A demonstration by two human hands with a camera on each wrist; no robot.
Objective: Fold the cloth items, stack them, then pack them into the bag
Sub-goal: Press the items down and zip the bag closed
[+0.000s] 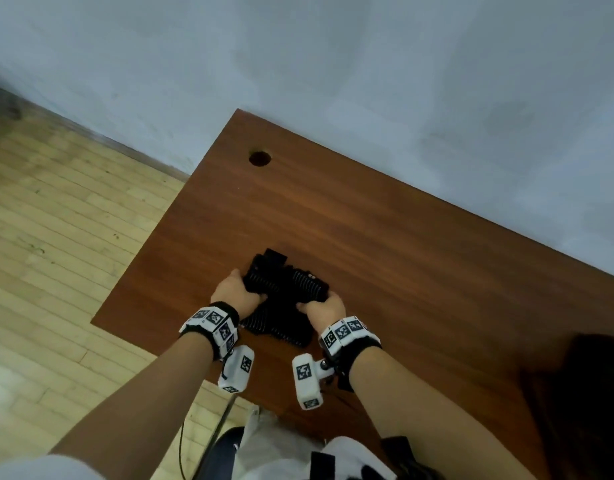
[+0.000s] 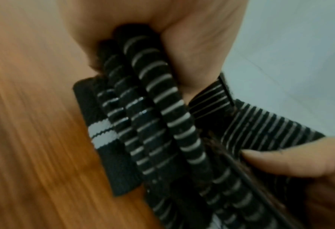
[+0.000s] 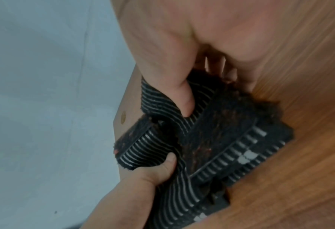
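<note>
A stack of folded black cloths with thin white stripes (image 1: 284, 284) (image 2: 162, 124) (image 3: 221, 139) lies on the brown wooden table (image 1: 385, 244), near its front left part. My left hand (image 1: 234, 292) grips the stack's left end, thumb on top and fingers underneath. My right hand (image 1: 322, 306) grips the right end, its thumb (image 3: 184, 99) pressed into the striped top layer. A looser striped layer (image 1: 277, 327) spreads toward me between the wrists. In the right wrist view the left hand (image 3: 152, 175) is also seen clutching the cloth. No bag is in view.
A round cable hole (image 1: 259, 158) sits in the table's far left corner. A grey wall (image 1: 333, 64) runs behind the table. Wooden floor (image 1: 56, 237) lies to the left. A dark object (image 1: 582, 393) shows at the right edge.
</note>
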